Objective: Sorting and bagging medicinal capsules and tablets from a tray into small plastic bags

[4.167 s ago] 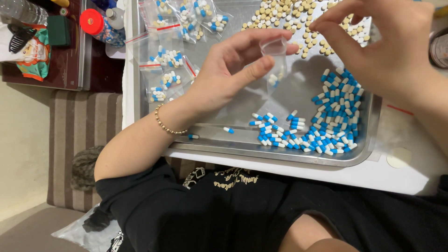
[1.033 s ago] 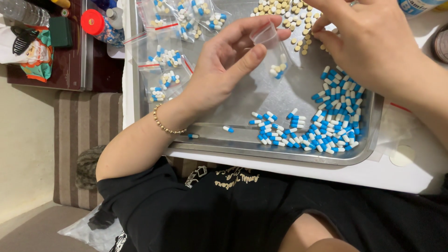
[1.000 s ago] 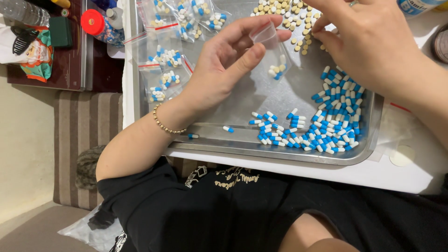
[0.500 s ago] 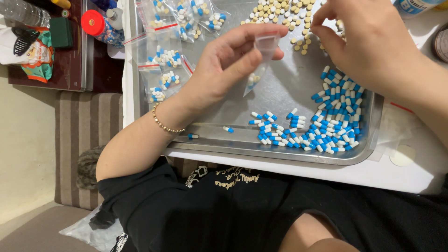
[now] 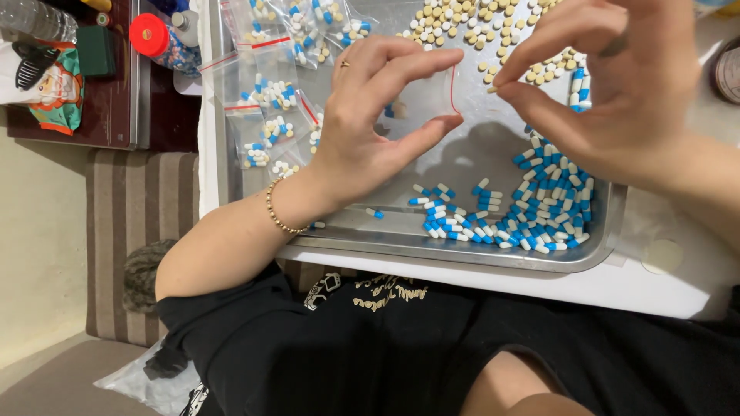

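My left hand pinched a small clear bag, several filled bags lay done, many blue-white capsules remained unpacked.

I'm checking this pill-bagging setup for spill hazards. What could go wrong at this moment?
1. The left hand holds the small clear bag by its edges above the metal tray; if its red-lined top isn't sealed, the few pills inside could drop out.
2. The blue-and-white capsules are heaped close to the tray's near rim; a brush from the right hand might push some over.
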